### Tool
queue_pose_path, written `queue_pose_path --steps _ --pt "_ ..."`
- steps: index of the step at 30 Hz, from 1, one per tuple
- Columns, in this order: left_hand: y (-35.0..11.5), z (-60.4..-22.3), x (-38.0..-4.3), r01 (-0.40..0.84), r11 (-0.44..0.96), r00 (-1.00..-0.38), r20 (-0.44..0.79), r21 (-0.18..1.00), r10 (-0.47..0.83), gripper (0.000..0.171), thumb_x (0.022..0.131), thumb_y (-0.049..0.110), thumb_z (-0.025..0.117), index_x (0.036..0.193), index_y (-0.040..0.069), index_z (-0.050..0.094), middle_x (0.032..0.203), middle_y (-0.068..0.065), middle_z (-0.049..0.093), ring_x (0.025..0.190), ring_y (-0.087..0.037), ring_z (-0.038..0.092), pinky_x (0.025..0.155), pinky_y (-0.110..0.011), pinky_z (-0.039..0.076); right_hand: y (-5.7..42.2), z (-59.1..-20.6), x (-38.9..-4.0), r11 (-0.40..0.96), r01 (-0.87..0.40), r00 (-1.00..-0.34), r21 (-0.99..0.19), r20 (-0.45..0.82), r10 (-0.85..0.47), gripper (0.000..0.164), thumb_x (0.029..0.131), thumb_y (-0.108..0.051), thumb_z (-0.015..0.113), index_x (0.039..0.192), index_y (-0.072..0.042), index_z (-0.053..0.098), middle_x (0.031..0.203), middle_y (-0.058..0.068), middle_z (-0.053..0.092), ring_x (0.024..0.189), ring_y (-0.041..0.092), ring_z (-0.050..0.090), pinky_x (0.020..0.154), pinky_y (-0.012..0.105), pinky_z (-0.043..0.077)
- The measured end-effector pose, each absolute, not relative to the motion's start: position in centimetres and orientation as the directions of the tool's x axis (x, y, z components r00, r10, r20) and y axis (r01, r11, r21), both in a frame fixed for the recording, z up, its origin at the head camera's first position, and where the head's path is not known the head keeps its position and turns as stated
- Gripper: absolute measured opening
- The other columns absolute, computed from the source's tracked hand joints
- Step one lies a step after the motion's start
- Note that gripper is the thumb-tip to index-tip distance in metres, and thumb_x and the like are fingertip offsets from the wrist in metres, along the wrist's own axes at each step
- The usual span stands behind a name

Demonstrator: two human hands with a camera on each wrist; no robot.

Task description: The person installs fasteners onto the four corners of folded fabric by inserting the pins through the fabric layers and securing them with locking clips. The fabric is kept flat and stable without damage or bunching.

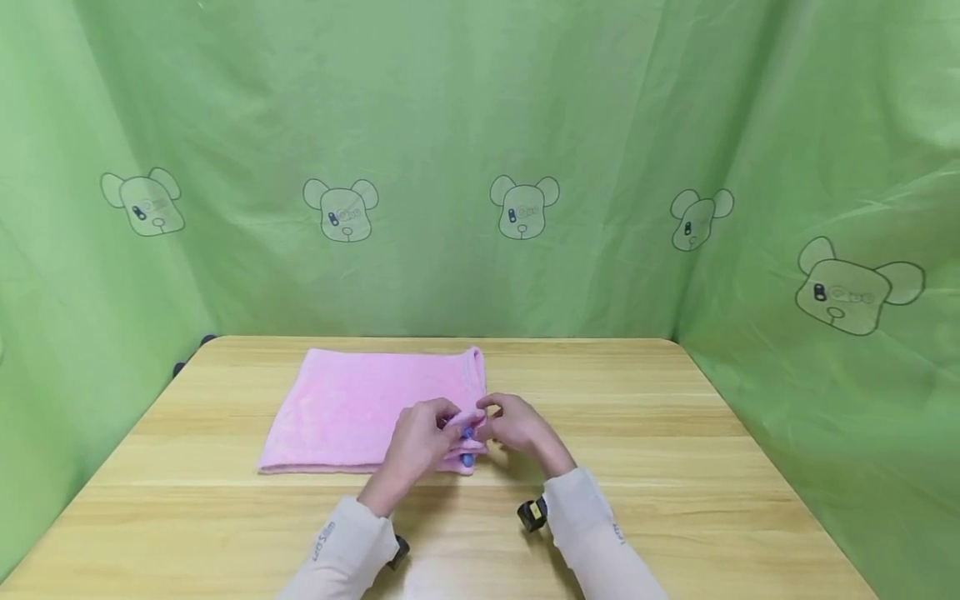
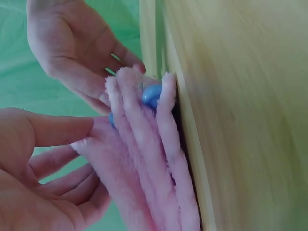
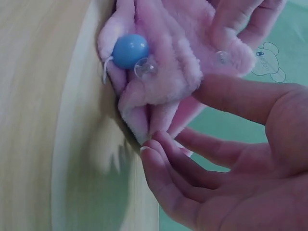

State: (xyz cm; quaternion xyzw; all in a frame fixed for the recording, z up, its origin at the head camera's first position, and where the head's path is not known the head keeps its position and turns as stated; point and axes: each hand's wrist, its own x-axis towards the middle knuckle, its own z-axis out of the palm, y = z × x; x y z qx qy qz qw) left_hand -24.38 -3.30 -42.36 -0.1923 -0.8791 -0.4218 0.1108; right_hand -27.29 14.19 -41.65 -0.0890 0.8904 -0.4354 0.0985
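A pink plush cloth (image 1: pixel 352 408) lies folded flat on the table, its layers bunched at the near right corner. My left hand (image 1: pixel 420 437) pinches a raised fold of it between thumb and fingers. From the right side, my right hand (image 1: pixel 521 429) holds the edge, its thumb (image 3: pixel 236 94) against one fold and its fingertips (image 3: pixel 159 144) at a lower tip. Between the layers sits a shiny blue ball (image 3: pixel 131 51) with a short white string. Next to it is a small clear round plastic piece (image 3: pixel 146 69); another clear piece (image 3: pixel 223 58) shows on the fold near my left hand.
The wooden table (image 1: pixel 637 467) extends on all sides of the cloth. Green curtains (image 1: pixel 450 100) with printed bear heads stand behind it and at both sides. A black wrist camera (image 1: pixel 532 514) hangs beneath my right sleeve, and another (image 1: pixel 399 552) by the left cuff.
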Motion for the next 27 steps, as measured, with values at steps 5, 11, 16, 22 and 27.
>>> queue_pose_path --steps 5,11,16,22,27 --pt "-2.8 -42.2 -23.9 0.434 0.497 -0.898 0.314 0.752 0.309 0.020 0.078 0.003 0.079 0.097 0.002 0.072 0.085 -0.009 0.072 0.069 -0.013 0.066 0.061 -0.027 0.057 14.1 -41.5 -27.3 0.606 -0.079 -0.976 -0.792 -0.062 -0.209 0.055 0.077 0.003 0.065 0.132 0.000 0.055 0.093 0.012 0.065 0.074 0.022 0.060 0.063 0.037 0.054" --pt "-2.5 -41.8 -23.5 0.363 0.474 -0.924 0.246 0.802 0.292 0.014 0.093 0.007 0.065 0.105 0.001 0.070 0.091 -0.011 0.070 0.071 -0.017 0.067 0.056 -0.029 0.058 13.8 -41.4 -27.2 0.611 -0.119 -0.985 -0.783 0.019 -0.169 0.038 0.093 -0.004 0.053 0.131 -0.005 0.058 0.115 0.021 0.063 0.079 0.028 0.062 0.063 0.036 0.053" --pt "-2.6 -42.0 -23.6 0.394 0.518 -0.915 0.272 0.759 0.298 0.016 0.087 -0.003 0.067 0.102 0.000 0.070 0.089 -0.011 0.070 0.069 -0.014 0.065 0.054 -0.022 0.056 13.6 -41.9 -27.2 0.661 -0.164 -0.970 -0.732 -0.003 -0.244 0.038 0.098 -0.016 0.054 0.133 -0.002 0.055 0.131 0.022 0.055 0.107 0.038 0.057 0.091 0.055 0.047" --pt "-2.9 -42.6 -23.7 0.391 0.596 -0.912 0.207 0.701 0.354 0.027 0.088 0.004 0.068 0.115 0.001 0.067 0.077 -0.004 0.067 0.059 -0.008 0.064 0.058 -0.027 0.056 13.7 -42.5 -27.3 0.708 -0.172 -0.965 -0.685 -0.027 -0.261 0.045 0.094 -0.015 0.059 0.135 0.001 0.052 0.134 0.024 0.051 0.117 0.040 0.050 0.099 0.057 0.040" --pt "-2.9 -42.9 -23.7 0.393 0.620 -0.907 0.175 0.679 0.382 0.027 0.092 0.008 0.066 0.119 0.003 0.066 0.075 0.000 0.067 0.059 -0.008 0.065 0.067 -0.034 0.055 13.7 -42.7 -27.5 0.727 -0.174 -0.958 -0.664 -0.058 -0.281 0.047 0.095 -0.015 0.057 0.137 0.004 0.048 0.136 0.025 0.049 0.124 0.042 0.044 0.103 0.058 0.034"
